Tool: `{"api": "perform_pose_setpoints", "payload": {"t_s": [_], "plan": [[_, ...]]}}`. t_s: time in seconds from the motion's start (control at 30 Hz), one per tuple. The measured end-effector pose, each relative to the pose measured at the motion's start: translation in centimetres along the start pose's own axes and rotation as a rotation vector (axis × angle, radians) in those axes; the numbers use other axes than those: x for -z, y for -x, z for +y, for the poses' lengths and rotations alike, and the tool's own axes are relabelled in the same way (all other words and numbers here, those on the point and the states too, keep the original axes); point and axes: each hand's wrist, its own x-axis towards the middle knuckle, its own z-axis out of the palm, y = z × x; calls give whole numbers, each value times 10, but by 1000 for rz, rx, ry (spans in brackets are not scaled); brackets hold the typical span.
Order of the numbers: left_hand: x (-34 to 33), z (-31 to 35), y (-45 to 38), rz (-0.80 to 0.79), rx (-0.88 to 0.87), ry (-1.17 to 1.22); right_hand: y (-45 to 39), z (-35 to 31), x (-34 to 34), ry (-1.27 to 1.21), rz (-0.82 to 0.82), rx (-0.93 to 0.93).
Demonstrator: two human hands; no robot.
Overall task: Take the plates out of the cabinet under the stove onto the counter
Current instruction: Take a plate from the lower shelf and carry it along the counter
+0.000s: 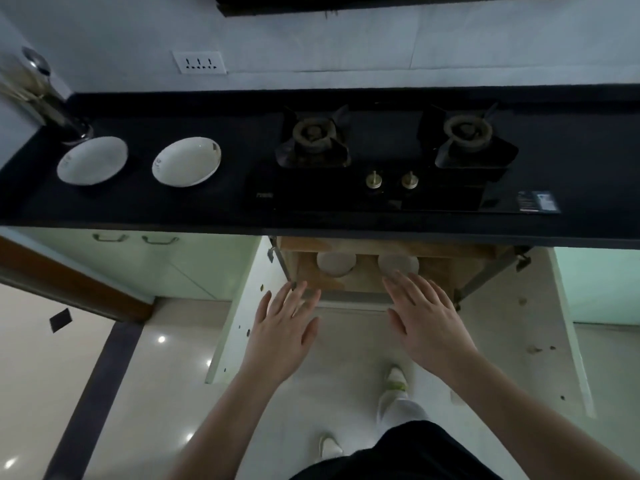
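Note:
Two white plates rest on the black counter [145, 209] left of the stove: one plate [92, 160] at far left, another plate [186, 161] beside it. Under the stove the cabinet [349, 292] stands with both doors swung out. On its wooden shelf lie two more white plates, a left one [336, 264] and a right one [398, 263], partly hidden by the counter edge. My left hand [282, 336] hovers with fingers spread in front of the shelf's left part. My right hand [427, 320] is spread too, its fingertips just before the right plate. Neither holds anything.
A two-burner gas stove [388, 161] with two brass knobs fills the counter's middle and right. A metal pipe [52, 105] stands at the counter's back left. The open cabinet doors, left [239, 317] and right [568, 327], flank my hands. My feet stand on glossy floor tiles below.

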Motion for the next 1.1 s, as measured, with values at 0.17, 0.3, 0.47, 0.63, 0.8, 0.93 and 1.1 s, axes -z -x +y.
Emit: {"api": "perform_pose_setpoints", "payload": {"t_s": [0.17,0.3,0.47,0.63,0.8,0.93,1.1], "plan": [[-20,1,-39,-20,39,-6,-40,18,-23,-15,-85,49],[-44,6,-78,-52,118,44,-88,41,-44,9,-140,119],[-102,14,-111,-104,164,86,-138,66,-86,41,-169,104],[-183,-2,-136,-125,160,75,-170,79,-169,71,-208,127],[-271,-24,-163,-157,191,66,-206,104,-256,81,-212,78],[-333,-37,-185,-174,197,60,-233,125,-311,135,-215,77],[-409,-63,-208,-164,125,-8,-267,148,-380,227,-162,107]]}}
